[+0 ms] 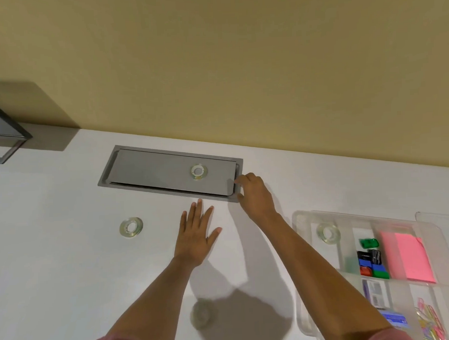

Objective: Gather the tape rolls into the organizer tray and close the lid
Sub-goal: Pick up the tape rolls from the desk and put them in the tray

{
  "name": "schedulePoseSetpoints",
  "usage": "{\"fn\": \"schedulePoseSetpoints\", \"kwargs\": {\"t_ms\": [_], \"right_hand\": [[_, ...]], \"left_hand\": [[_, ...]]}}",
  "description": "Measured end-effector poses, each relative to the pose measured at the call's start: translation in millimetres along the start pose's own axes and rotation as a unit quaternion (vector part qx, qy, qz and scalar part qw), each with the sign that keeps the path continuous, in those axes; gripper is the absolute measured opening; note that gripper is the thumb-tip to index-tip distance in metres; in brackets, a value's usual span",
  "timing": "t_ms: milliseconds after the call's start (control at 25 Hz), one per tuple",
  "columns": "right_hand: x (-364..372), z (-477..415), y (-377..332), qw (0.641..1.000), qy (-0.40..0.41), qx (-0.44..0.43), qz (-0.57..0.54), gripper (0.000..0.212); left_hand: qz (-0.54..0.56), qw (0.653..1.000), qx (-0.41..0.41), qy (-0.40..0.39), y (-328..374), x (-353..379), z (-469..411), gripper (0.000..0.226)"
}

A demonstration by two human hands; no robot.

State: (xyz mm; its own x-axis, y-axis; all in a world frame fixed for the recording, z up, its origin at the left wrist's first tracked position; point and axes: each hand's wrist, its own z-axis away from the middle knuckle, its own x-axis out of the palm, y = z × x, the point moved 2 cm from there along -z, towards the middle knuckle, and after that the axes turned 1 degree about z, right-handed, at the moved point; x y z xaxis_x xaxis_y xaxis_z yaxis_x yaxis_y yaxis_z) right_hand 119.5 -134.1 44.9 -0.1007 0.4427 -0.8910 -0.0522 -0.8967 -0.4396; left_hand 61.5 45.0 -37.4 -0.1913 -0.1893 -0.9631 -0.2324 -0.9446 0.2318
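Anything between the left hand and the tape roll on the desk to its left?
No. In the head view only bare white desk lies between the left hand and that tape roll.

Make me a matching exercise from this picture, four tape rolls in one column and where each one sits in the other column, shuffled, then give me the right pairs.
Column one
1. tape roll with the white core
2. tape roll left of the left hand
3. tape roll in shadow
4. tape roll farthest right

Column two
A. inside the clear organizer tray
B. on the white desk, out in the light
C. on the grey desk hatch
D. on the desk near the bottom of the view, between the two forearms

Pairs: 1-C, 2-B, 3-D, 4-A
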Motion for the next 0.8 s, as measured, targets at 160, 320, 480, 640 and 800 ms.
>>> {"fn": "schedulePoseSetpoints", "kwargs": {"t_ms": [160, 320, 480, 640, 800], "right_hand": [[23, -33, -30, 1.000, -0.021, -0.004, -0.020, 0.042], [43, -63, -55, 1.000, -0.026, -0.006, -0.014, 0.053], [59, -81, -68, 0.999, -0.031, -0.009, -0.022, 0.062], [65, -85, -72, 0.999, -0.027, -0.018, -0.004, 0.054], [56, -74, -67, 0.999, 0.007, 0.008, -0.034, 0.051]], "left_hand": [[-0.009, 1.000, -0.018, 0.010, -21, -5, -18, 0.073], [-0.002, 1.000, -0.012, 0.026, -28, -7, -28, 0.070], [0.012, 0.999, -0.010, 0.033, -28, -4, -27, 0.068], [0.020, 0.999, -0.008, 0.038, -29, -4, -27, 0.070], [0.017, 0.999, -0.012, 0.031, -30, -2, -28, 0.070]]}}
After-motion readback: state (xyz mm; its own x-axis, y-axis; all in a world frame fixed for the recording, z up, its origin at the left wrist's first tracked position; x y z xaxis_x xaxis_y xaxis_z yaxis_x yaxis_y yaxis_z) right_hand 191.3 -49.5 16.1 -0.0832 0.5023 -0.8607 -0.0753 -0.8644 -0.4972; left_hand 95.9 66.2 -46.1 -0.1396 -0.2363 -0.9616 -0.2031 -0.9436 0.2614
